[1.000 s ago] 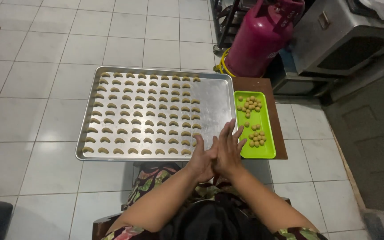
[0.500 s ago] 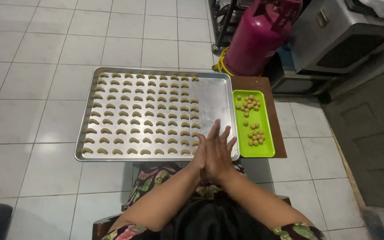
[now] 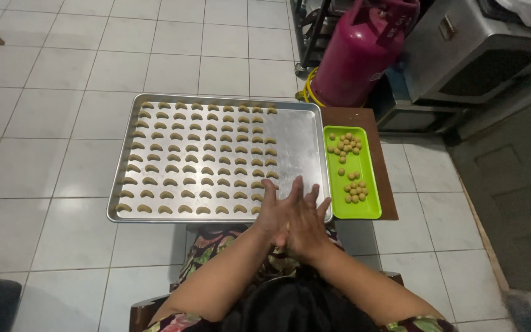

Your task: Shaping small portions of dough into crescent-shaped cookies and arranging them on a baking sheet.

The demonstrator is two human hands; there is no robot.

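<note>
Fingers: both hands pressed palm to palm, fingers stretched flat and pointing away from the body; whether a bit of dough sits between the palms cannot be seen.
Left hand (image 3: 273,212): lies partly under the right, its fingertips over the near edge of the tray, just beside the last crescents of the front rows.
Right hand (image 3: 305,221): on top, and now drawn back a little toward the body compared with a second ago, when its fingers reached further out over the bare metal; the palms look to be sliding against each other.
Floor (image 3: 44,123): pale tiles; everything stands on it or just above it.
Tray (image 3: 296,132): large metal sheet, its right strip bare.
Gas cylinder (image 3: 357,55): pink, beyond the tray's far right corner.
Board (image 3: 388,178): brown, under the green dish, touching the tray's right side.
Green dish (image 3: 367,212): narrow plastic tray just right of the hands.
Crescents (image 3: 198,157): neat rows fill the left and middle of the tray; the count looks unchanged across the last second.
Dough balls (image 3: 346,144): two loose clusters in the dish, untouched.
</note>
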